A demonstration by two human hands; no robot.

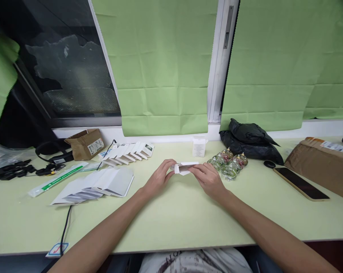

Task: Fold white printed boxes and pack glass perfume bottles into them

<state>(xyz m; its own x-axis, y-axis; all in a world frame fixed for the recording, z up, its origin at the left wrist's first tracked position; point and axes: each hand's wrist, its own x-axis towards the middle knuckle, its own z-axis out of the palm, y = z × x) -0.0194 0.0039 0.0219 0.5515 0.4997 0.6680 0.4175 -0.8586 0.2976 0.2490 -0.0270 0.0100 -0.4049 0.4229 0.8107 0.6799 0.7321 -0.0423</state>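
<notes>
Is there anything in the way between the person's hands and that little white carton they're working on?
No. Both the left hand and the right hand already grip the small white carton at its ends, above the table. The glass ornaments lie just beyond the right hand, apart from it.

- The small white carton (185, 168) is partly covered by the fingers of the left hand (160, 177) and right hand (208, 179); its print is unreadable.
- The brown parcel (322, 167) is cut off at the right edge.
- Labels on the flat cartons (128, 151) are too small to read.
- The worktop (174, 220) runs past both side edges.
</notes>
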